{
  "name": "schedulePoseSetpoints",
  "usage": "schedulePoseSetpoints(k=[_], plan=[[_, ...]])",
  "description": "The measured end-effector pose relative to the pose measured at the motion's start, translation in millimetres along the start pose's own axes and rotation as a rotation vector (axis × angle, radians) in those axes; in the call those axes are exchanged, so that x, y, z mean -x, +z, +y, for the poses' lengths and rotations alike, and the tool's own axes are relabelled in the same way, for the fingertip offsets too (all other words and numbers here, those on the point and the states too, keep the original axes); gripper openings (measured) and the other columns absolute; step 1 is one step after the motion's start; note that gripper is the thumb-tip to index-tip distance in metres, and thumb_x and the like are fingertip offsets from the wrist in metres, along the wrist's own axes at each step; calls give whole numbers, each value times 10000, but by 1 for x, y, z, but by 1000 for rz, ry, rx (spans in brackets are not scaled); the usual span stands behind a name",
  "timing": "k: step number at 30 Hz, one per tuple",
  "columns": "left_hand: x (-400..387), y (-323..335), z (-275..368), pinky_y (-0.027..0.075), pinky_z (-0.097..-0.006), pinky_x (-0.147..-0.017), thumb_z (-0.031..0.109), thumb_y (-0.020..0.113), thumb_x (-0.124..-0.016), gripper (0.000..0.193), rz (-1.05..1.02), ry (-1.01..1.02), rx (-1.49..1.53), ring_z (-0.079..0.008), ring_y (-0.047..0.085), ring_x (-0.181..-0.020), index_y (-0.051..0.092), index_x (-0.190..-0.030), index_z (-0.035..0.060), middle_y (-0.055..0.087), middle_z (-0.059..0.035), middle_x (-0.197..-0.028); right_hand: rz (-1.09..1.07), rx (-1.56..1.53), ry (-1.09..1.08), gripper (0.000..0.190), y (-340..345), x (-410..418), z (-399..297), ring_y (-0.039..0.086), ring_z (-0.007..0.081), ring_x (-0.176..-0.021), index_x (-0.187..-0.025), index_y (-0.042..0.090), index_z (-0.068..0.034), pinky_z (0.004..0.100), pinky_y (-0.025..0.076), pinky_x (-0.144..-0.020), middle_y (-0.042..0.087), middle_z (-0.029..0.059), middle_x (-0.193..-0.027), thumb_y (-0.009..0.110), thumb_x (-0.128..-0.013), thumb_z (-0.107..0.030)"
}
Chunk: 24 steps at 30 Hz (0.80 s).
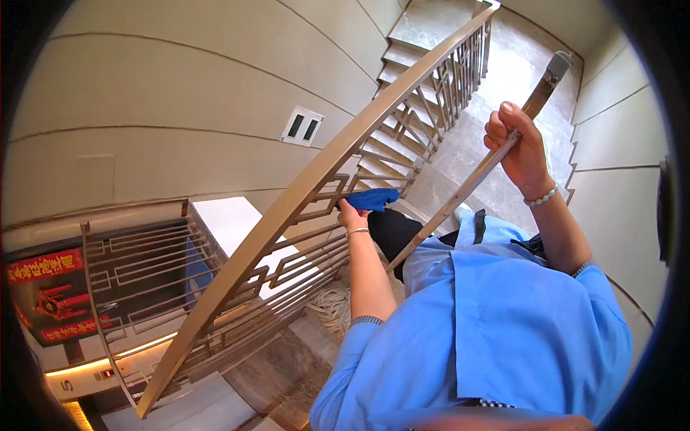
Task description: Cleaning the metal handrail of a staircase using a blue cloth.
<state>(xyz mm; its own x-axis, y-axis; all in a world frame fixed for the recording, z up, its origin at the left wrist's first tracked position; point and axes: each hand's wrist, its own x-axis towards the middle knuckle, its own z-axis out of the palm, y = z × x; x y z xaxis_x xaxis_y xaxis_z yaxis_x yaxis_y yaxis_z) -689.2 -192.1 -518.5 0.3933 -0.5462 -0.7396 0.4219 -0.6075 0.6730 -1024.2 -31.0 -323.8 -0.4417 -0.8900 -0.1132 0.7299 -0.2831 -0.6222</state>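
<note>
My left hand (353, 218) grips a blue cloth (377, 200) against the metal balusters, below the handrail (302, 183). Part of the cloth sticks out past the fingers towards the steps. Closed around the upper part of a worn mop handle (458, 194) is my right hand (517, 140), raised on the other side of my body. The handle slants, with its grey capped end above the fist. Its lower part passes behind my left forearm, towards the pale string mop head (331, 307) on the floor beside the railing; the join is hidden.
Stone stairs (401, 56) run along the far side of the railing, and more steps (447, 167) lie on my side. A wall panel (302, 126) with two dark slots is set in the left wall. Through the balusters, a lower level shows a dark doorway with red banners (46, 266).
</note>
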Motion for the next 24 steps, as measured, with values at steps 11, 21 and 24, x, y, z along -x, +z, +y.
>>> schedulePoseSetpoints(k=[11, 21, 24], plan=[[-11, -17, -34, 493, -324, -617, 275, 483, -934, 230, -164, 1, 304, -196, 559, -721, 555, -918, 57, 588, -79, -843, -21, 17, -24, 252, 4, -3, 4, 369, 74, -549, -733, 401, -115, 235, 350, -539, 420, -5, -623, 530, -896, -256], [-9, 32, -20, 428, -281, -518, 439, 508, -905, 306, -68, -103, 133, -151, 534, -615, 585, -880, 144, 605, -18, -764, -14, 6, -5, 242, -2, 1, 2, 359, 80, -547, -739, 405, -108, 236, 347, -539, 419, -2, -624, 524, -896, -247], [-20, 29, -13, 425, -275, -527, 464, 506, -899, 334, -164, -82, 170, -153, 547, -648, 593, -893, 141, 611, -20, -786, 1, 26, -17, 242, 0, -2, 2, 355, 79, -550, -738, 402, -111, 239, 342, -535, 417, -2, -624, 526, -895, -247]])
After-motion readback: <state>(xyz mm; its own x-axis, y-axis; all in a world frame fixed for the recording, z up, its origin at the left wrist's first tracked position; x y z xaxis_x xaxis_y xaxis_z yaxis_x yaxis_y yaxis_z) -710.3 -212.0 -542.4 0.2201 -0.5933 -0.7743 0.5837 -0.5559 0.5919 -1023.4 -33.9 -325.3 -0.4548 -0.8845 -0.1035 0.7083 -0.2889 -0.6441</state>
